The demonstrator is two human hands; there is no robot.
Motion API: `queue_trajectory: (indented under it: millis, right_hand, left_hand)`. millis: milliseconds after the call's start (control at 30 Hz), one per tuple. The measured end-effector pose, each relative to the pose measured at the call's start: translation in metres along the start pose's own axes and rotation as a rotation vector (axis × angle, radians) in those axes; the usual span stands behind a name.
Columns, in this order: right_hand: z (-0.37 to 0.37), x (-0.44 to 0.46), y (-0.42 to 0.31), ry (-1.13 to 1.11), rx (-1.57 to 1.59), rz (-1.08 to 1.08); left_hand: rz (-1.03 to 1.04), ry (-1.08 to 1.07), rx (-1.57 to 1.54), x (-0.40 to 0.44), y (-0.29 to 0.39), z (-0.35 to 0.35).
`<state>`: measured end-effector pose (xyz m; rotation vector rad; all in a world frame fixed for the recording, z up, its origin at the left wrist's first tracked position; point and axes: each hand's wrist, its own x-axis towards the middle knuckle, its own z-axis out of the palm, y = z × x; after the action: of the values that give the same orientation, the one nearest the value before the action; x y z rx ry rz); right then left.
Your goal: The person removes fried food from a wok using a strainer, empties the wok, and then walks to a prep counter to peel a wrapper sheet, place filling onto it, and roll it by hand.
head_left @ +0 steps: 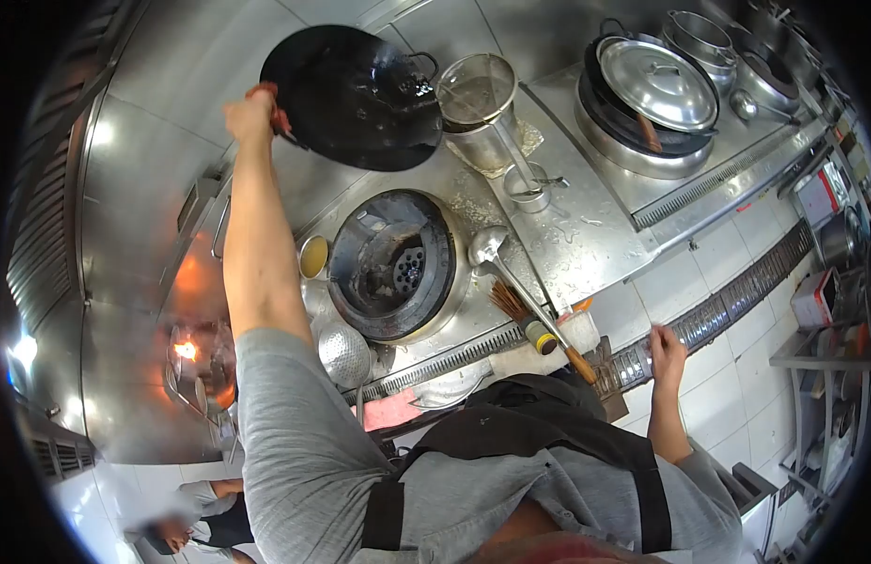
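Note:
My left hand (252, 115) grips a red cloth (279, 115) at the near edge of a black wok (360, 103). The wok is raised and tilted, with wet shine on its inside. Below it is the bare round burner (393, 263). My right hand (668, 352) hangs over the floor at the right, fingers curled together, touching nothing; whether anything small is inside cannot be seen. Between the hands lie a ladle (489, 246) and a bristle brush (515, 305) on the stove.
A strainer on a pot (476, 89) stands behind the burner. A lidded wok (656, 85) is at the back right. A perforated skimmer (342, 352) and pink cloth (390, 411) lie nearby. Flames (186, 350) burn at left. Another person (219, 522) is at lower left.

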<state>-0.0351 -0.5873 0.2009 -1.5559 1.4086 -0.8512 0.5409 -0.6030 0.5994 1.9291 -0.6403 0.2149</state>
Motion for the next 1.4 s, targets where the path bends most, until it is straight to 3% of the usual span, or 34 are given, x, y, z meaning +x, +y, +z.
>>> queue_trajectory:
  millis: [33,67,133,267,367,433,500,567,633,733,767,833,867,933,1133,1200,1233,1300,1400]
  right_hand:
    - [0.010,0.018,-0.030,-0.031,0.059,-0.063]
    - [0.018,0.032,-0.068,-0.094,0.169,0.010]
    - [0.047,0.068,-0.104,-0.148,0.199,-0.244]
    - [0.128,0.150,-0.180,-0.129,0.021,-0.640]
    - [0.209,0.213,-0.184,-0.087,-0.198,-0.643]
    - [0.240,0.215,-0.202,-0.536,0.465,0.133]
    - [0.267,0.206,-0.210,-0.564,0.523,0.150]
    - [0.291,0.194,-0.220,-0.663,0.669,0.101]
    - [0.296,0.170,-0.240,-0.662,0.635,0.084]
    - [0.306,0.153,-0.255,-0.548,-0.073,-0.263]
    - [0.319,0.157,-0.246,-0.563,-0.085,-0.266]
    - [0.346,0.172,-0.215,-0.341,-0.542,-0.873]
    - [0.347,0.171,-0.215,-0.473,-0.668,-0.724]
    - [0.347,0.172,-0.208,-0.473,-0.682,-0.756]
    - [0.292,0.174,-0.226,-0.400,-0.582,-0.889]
    - [0.276,0.175,-0.236,-0.563,-0.067,-0.256]
    - [0.274,0.180,-0.235,-0.580,-0.072,-0.271]
    - [0.271,0.193,-0.232,-0.548,0.287,-0.093]
    - [0.258,0.219,-0.223,-0.554,0.191,-0.066]
  left_hand:
    - [-0.028,-0.068,-0.143,-0.005,-0.020,-0.019]
    - [-0.053,-0.138,-0.285,-0.008,-0.047,-0.040]
    - [-0.138,-0.107,-0.348,-0.018,-0.115,-0.077]
    - [-0.404,0.000,-0.572,-0.128,-0.194,-0.136]
    - [-0.562,0.126,-0.677,-0.216,-0.241,-0.162]
    - [-0.640,0.182,-0.724,-0.268,-0.268,-0.172]
    - [-0.818,0.329,-0.795,-0.307,-0.306,-0.191]
    - [-0.820,0.406,-0.837,-0.341,-0.324,-0.191]
    - [-0.976,0.397,-0.876,-0.353,-0.320,-0.191]
    - [-0.950,0.259,-0.812,-0.353,-0.337,-0.172]
    - [-0.907,0.196,-0.804,-0.346,-0.333,-0.164]
    - [-0.941,0.193,-0.833,-0.330,-0.354,-0.149]
    - [-0.972,0.199,-0.811,-0.324,-0.357,-0.142]
    - [-1.007,0.127,-0.798,-0.324,-0.361,-0.136]
    - [-0.972,0.187,-0.815,-0.326,-0.375,-0.120]
    - [-0.963,0.183,-0.807,-0.327,-0.378,-0.119]
    - [-0.949,0.165,-0.789,-0.327,-0.380,-0.119]
    - [-0.964,0.180,-0.779,-0.325,-0.384,-0.118]
    - [-0.994,0.122,-0.648,-0.325,-0.379,-0.120]
